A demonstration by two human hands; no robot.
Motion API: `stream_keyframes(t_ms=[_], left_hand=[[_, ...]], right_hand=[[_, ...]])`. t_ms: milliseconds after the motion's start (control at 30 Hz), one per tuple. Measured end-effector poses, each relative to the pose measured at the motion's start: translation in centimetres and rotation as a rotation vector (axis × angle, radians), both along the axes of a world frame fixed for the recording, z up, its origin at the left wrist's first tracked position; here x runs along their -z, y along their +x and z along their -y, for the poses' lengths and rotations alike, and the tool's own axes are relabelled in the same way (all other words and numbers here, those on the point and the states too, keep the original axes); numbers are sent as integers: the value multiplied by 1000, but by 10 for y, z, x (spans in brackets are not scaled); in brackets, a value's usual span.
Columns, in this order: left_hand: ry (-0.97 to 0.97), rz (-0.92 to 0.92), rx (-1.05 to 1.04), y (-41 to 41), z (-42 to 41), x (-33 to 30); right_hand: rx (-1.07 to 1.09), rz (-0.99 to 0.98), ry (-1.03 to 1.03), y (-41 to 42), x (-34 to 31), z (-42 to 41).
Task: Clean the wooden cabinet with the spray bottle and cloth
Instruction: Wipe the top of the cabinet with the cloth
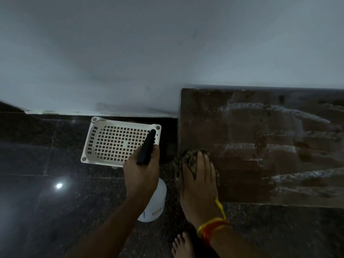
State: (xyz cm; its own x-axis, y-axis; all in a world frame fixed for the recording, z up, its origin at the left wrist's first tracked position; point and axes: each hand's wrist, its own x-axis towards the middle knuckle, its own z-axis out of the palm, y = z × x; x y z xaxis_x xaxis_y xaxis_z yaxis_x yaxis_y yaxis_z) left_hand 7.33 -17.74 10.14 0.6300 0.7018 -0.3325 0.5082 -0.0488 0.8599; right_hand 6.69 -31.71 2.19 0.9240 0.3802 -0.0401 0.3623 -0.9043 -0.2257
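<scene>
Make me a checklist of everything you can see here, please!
Surface: cabinet top, brown, streaked with wet foamy wipe marks.
Job's things: cloth at the top's left edge; white bottle with black sprayer.
Clutter: white basket on the floor.
Hands: left hand grips the bottle's sprayer; right hand presses flat on the cloth.
Cables: nothing seen.
Surroundings: pale wall, dark glossy floor, a bare foot.

Cabinet (260,146) cut off right, perhaps.
</scene>
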Motion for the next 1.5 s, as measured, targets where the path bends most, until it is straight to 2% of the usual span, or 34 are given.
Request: stream_keyframes(t_ms=[233, 500, 800, 1100, 1367, 1500], left_hand=[[-17, 4, -15, 4, 0, 3], [-4, 7, -13, 26, -8, -3], [7, 14, -16, 48, -11, 3], [22, 60, 1, 71, -14, -1], [10, 51, 11, 64, -13, 4], [27, 42, 40, 59, -13, 3]], right_hand=[[65, 40, 28, 108, 5, -45], [10, 44, 12, 43, 3, -12], [40, 95, 42, 165, 8, -62], [-2, 114, 65, 100, 9, -35], [31, 95, 92, 191, 12, -69], [32, 77, 67, 195, 11, -71]])
